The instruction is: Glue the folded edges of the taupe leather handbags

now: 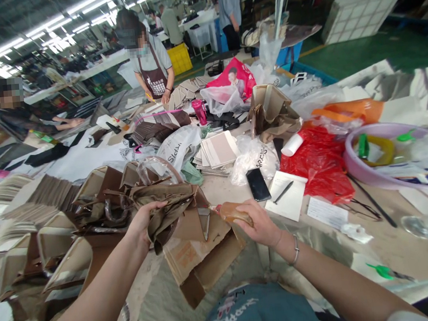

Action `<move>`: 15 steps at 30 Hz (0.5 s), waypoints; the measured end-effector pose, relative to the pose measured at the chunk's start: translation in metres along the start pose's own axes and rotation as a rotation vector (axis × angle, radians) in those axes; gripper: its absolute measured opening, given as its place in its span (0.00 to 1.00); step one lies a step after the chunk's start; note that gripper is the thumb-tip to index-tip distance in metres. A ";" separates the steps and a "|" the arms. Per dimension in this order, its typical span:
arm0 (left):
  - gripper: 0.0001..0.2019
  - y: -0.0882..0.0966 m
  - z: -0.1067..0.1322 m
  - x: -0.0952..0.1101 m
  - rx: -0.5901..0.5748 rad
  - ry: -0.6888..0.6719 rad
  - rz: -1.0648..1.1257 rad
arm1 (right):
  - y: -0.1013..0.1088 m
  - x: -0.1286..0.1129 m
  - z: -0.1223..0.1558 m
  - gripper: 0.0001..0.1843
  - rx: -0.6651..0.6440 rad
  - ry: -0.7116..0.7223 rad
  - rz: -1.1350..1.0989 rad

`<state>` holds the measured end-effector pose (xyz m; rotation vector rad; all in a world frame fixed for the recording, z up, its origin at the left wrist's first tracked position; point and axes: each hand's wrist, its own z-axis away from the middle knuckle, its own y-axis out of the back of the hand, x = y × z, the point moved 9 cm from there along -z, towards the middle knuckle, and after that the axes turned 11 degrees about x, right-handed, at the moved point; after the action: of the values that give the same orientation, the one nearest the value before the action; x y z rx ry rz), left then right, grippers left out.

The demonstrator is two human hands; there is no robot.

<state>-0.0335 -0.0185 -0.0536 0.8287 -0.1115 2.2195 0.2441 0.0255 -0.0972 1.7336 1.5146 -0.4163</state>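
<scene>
My left hand point(144, 224) is closed around the dark brown fabric lining point(169, 204) of an unfinished handbag. My right hand point(259, 221) grips an amber squeeze bottle point(235, 213). Its reddish tip points left, at the bag's brown side panel point(191, 225), close to a pale strip on the edge; whether it touches, I cannot tell. Below the bag, a torn cardboard box point(207, 256) stands on the table in front of my body. A handle wrapped in clear plastic point(162, 167) arches behind the lining.
Several unfinished handbags point(64, 243) crowd the left side. Beyond my hands are a phone point(258, 184), a notepad point(286, 194) with a pen, and stacked panels point(218, 150). A red plastic bag point(315, 164) and a purple basin point(356, 160) stand to the right. Co-workers are across the table.
</scene>
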 end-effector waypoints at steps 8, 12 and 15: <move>0.12 -0.006 -0.006 0.000 -0.083 0.009 -0.024 | 0.025 -0.029 -0.035 0.19 0.048 0.103 0.065; 0.10 -0.005 -0.008 0.001 -0.094 0.000 -0.055 | 0.028 -0.037 -0.049 0.21 0.056 0.169 0.062; 0.09 -0.006 -0.009 0.002 -0.092 -0.005 -0.074 | 0.025 -0.034 -0.050 0.21 0.040 0.190 0.069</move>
<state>-0.0350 -0.0100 -0.0602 0.7763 -0.1807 2.1264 0.2475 0.0389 -0.0331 1.8953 1.5820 -0.2534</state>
